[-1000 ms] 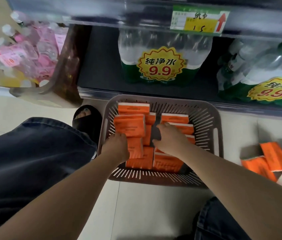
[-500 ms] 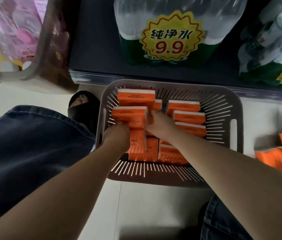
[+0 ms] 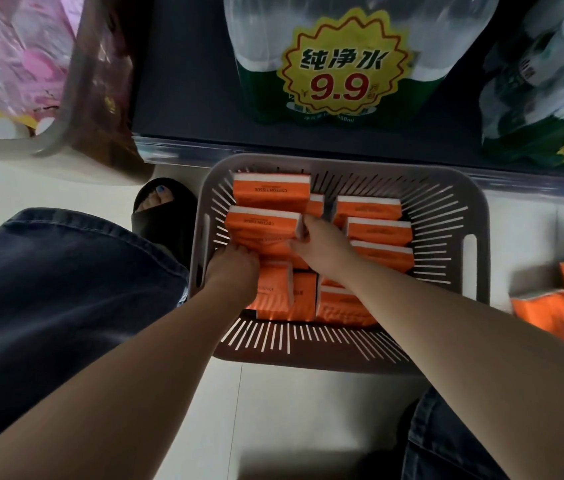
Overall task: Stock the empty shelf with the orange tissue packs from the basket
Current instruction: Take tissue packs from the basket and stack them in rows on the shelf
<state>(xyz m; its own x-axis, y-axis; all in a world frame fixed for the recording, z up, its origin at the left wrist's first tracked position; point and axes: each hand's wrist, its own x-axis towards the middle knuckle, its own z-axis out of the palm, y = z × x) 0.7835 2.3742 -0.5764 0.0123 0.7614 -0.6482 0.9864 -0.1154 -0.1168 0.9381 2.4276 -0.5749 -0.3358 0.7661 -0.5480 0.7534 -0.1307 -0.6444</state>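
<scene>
While the right grip (image 3: pixel 322 245) is clamped on the right end of one orange tissue pack (image 3: pixel 263 225), fingers curled over its corner, the left grip (image 3: pixel 235 270) closes with bent fingers on the same pack's near left edge, so both touch it and neither has to reach. The pack lies straight ahead of the left grip and ahead-left of the right. Its long axis runs side to side, parallel to the shelf front. It is a soft rectangular block in an orange wrapper with a white band along its far edge and small dark print, and it sits on top of other packs (image 3: pixel 374 230) lying in rows in the basket (image 3: pixel 474 209). That slotted grey basket stands on the floor, close against the dark shelf (image 3: pixel 187 81), which carries shrink-wrapped water bottles (image 3: pixel 342 64). More orange packs (image 3: pixel 550 306) lie on the floor to the right. The shelf to be stocked is not identifiable here, so the lift probably has to go up and forward.
</scene>
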